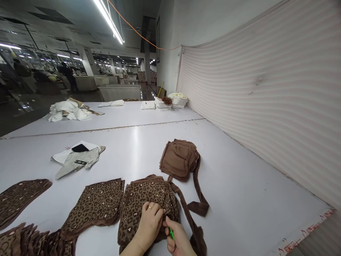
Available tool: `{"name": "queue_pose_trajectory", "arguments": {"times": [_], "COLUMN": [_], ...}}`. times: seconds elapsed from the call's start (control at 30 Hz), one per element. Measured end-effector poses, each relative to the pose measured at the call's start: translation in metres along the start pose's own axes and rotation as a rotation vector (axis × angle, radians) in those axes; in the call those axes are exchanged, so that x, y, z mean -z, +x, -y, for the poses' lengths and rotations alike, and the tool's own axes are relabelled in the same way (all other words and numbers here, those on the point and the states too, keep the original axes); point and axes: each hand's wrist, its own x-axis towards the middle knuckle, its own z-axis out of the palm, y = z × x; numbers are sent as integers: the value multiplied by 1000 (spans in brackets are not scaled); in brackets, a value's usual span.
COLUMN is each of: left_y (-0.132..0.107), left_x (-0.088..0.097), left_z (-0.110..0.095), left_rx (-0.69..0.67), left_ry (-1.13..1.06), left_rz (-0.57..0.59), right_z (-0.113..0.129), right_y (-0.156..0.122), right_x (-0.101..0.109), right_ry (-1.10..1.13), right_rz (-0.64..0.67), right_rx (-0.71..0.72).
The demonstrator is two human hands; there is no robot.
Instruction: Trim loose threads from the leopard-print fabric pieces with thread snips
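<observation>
A stack of brown leopard-print fabric pieces [138,199] lies in front of me near the table's front edge. My left hand [151,222], with a ring on one finger, rests on its right part, fingers curled and closed on the top cloth. Close beside it, my right hand [178,237] grips a small tool with a bright green handle [171,233]. The tool's thin dark tip points at the cloth by my left fingertips; its exact kind is hard to make out. Long brown fabric strips [185,204] trail past the stack's right side.
Plain brown fabric pieces [177,160] are stacked beyond. More leopard-print pieces [97,202] lie to the left. A phone [80,148] and grey cloth [80,163] sit farther left. White fabric piles [69,110] stand at the back. A striped sheet [255,106] hangs along the right.
</observation>
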Motion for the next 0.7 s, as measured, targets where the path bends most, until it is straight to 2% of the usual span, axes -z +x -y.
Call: {"name": "queue_pose_trajectory", "arguments": {"times": [0.37, 0.5, 0.6, 0.7], "left_y": [-2, -1, -4, -15], "left_x": [-1, 2, 6, 12], "left_z": [-1, 0, 8, 30], "left_rx": [-9, 27, 84, 225], "left_ry": [-44, -117, -137, -113], "left_rz": [-76, -94, -116, -214], "right_z": [3, 1, 0, 4], "right_y": [-3, -9, -13, -10], "right_x": [-3, 3, 12, 20], "right_ry": [-14, -77, -108, -121], "right_rz": [-34, 30, 27, -132], "right_rx": [-34, -59, 46, 261]}}
